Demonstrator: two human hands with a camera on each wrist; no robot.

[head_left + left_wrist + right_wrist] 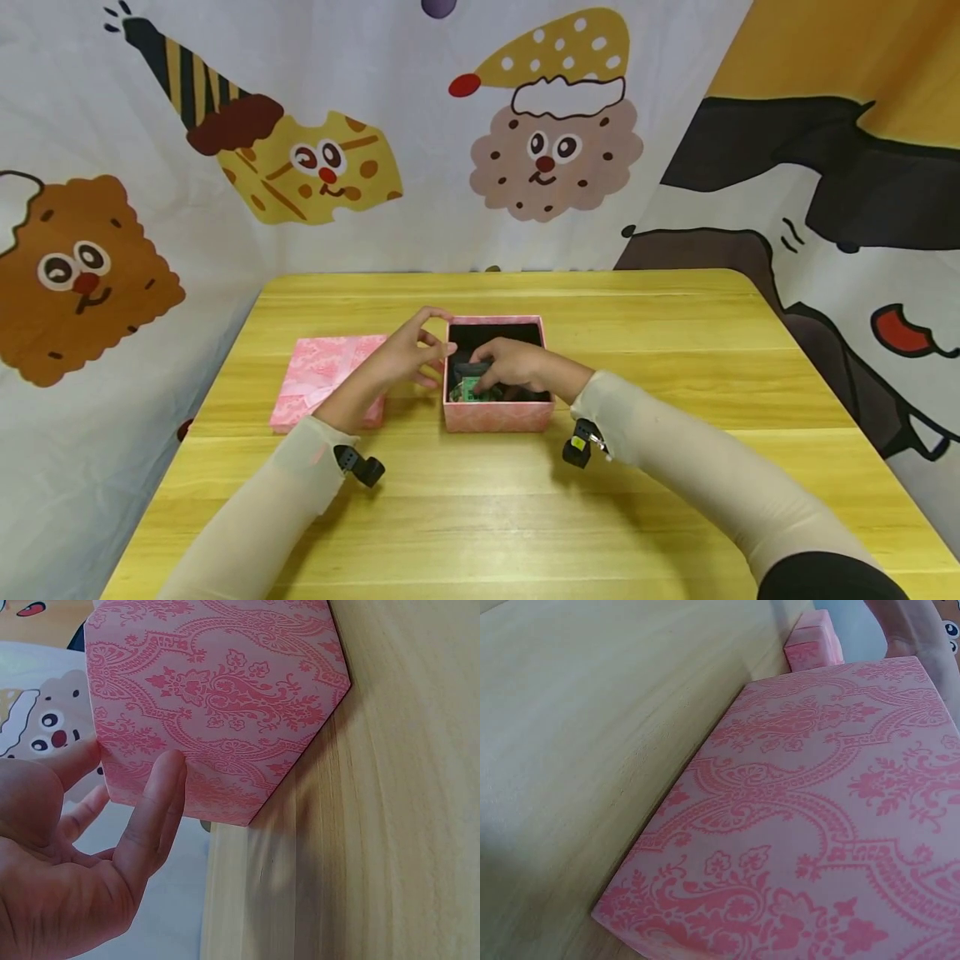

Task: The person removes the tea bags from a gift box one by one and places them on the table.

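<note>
A pink patterned box (pixel 498 417) with a black inside stands uncovered on the wooden table. My left hand (pixel 405 350) holds its left wall, thumb at the rim and other fingers against the outside; in the left wrist view those fingers (pixel 154 817) touch the patterned side. My right hand (pixel 517 367) reaches down into the box, its curled fingers around a small dark item with a green printed part (pixel 470 388). Its fingertips are partly hidden there. The right wrist view shows the box's outer wall (pixel 780 817) but not the right hand.
Left of the box lies its pink lid (pixel 315 367) with a ribbon bow, partly behind the left forearm. The wooden table (pixel 465 517) ends at a cartoon-printed cloth (pixel 420 242) at the back. Small cameras (pixel 360 467) are strapped to both wrists.
</note>
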